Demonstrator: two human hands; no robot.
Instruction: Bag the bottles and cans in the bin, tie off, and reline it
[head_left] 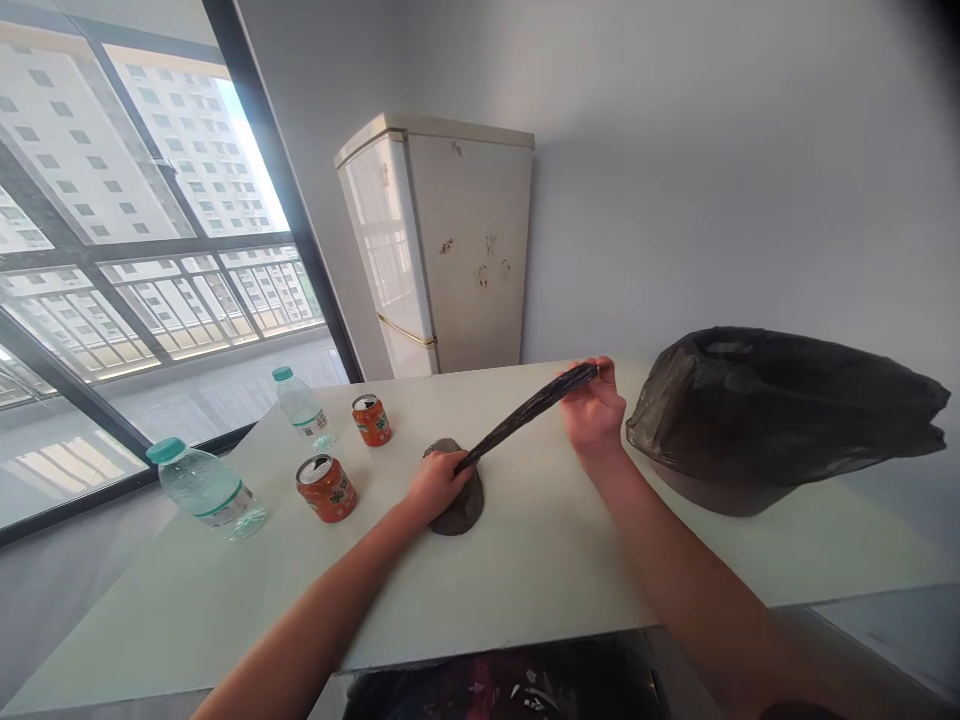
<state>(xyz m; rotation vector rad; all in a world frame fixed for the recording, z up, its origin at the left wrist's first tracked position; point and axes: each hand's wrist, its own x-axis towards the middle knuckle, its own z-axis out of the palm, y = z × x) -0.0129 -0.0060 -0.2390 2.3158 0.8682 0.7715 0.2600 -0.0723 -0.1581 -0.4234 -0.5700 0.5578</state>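
Left hand [437,487]: I am gripping the lower part of a black bag [532,408] in a narrow hold, low over the table [547,560].
Right hand [592,412]: I am pinching the upper end of that same bag between thumb and fingers, farther from me and higher.
Black bag: it is stretching between my 2 hands as a thin, wrinkled strand, sloping up to the right, while its wider, rounded part is resting on the table under and around my left hand.
Cans: 2 orange ones are standing left of the bag, the nearer can [327,490] and the farther can [373,422], each showing a dark opening on top.
Bottles: 2 clear ones with green caps are standing beyond the cans to the left, the nearer bottle [206,490] and the farther bottle [302,408].
Bin [720,490]: it is sitting on the table near my right arm, and a dark liner [780,400] is draping over it.
Fridge [472,250]: it is standing behind the table, against the wall [690,180].
Window [142,190]: it is letting in daylight on my left.
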